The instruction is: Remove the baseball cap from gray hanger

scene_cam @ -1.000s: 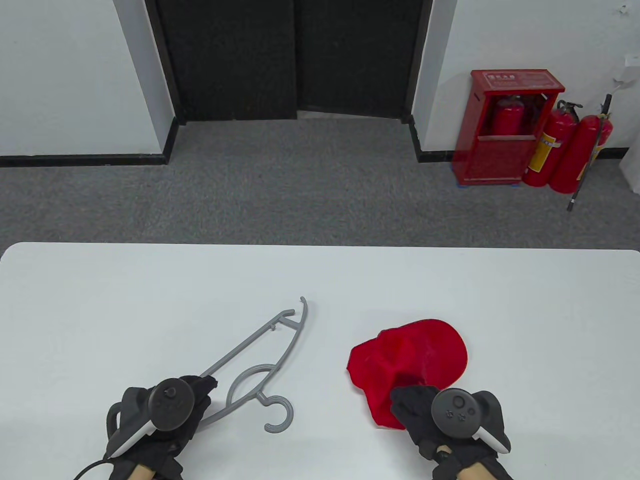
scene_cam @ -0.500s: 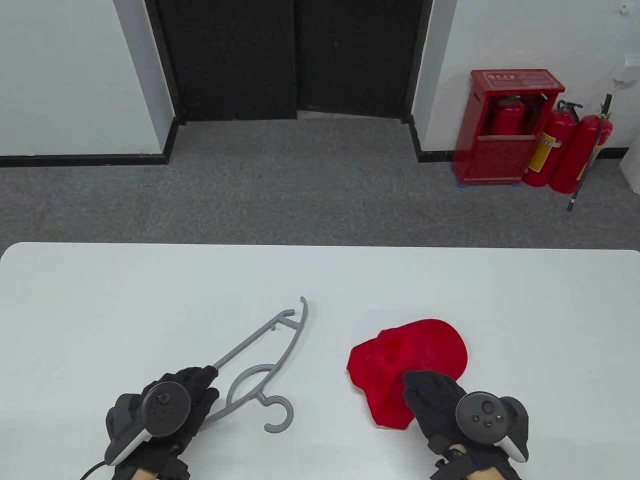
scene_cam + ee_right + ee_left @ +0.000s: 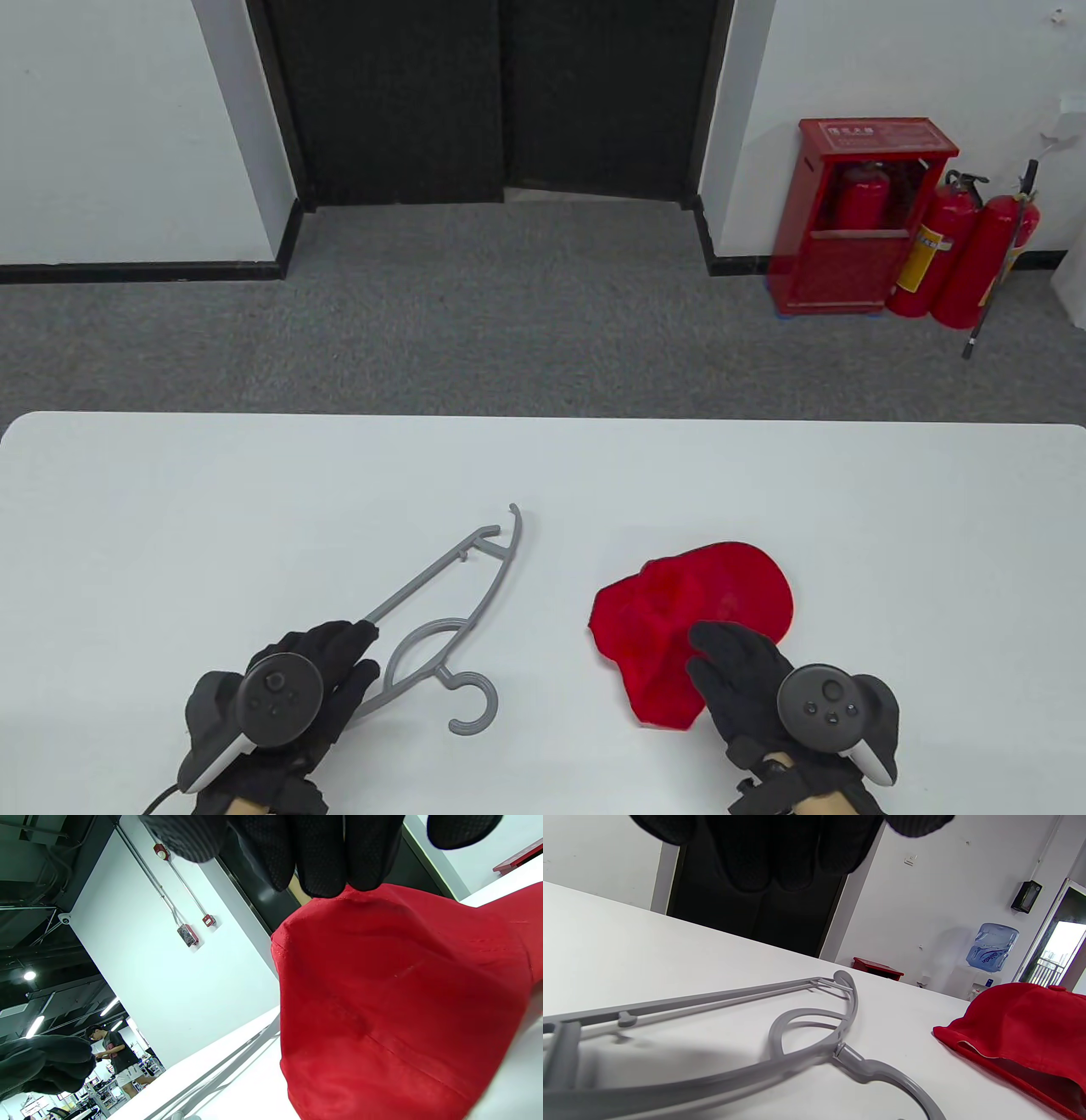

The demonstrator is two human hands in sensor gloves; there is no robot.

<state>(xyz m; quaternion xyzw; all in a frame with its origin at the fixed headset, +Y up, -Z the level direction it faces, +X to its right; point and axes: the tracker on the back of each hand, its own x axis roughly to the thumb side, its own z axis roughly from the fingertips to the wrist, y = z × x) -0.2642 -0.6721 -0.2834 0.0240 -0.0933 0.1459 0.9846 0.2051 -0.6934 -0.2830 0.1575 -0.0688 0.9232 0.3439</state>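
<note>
The right hand (image 3: 747, 679) in its black sensor glove lies with fingers stretched forward over the near edge of the crumpled red fabric baseball cap (image 3: 696, 611). In the right wrist view the fingertips (image 3: 322, 861) sit at the top of a raised fold of the cap (image 3: 403, 1005); they look spread rather than closed, so I judge the hand released, at most touching the cloth. The left hand (image 3: 297, 688), also gloved in black, has its fingers extended flat over the near end of the thin gray plastic hanger (image 3: 441, 628). In the left wrist view the fingertips (image 3: 780, 853) hang above the hanger (image 3: 806, 1027) with a gap below them, so this hand too appears loose, gripping nothing.

The cap rests on the white table (image 3: 170, 509), well apart from the hanger, which lies flat to its left with the hook toward the person. The cap is already off, so the step in hand seems to be letting go. To do it well, both hands should lift straight up, so no glove snags the cloth or drags the light hanger.

Counted: one cap, one hanger, two hands, one table. On the floor beyond stand one red extinguisher cabinet (image 3: 874, 221) and two loose red fire extinguishers (image 3: 967, 255) beside it.
</note>
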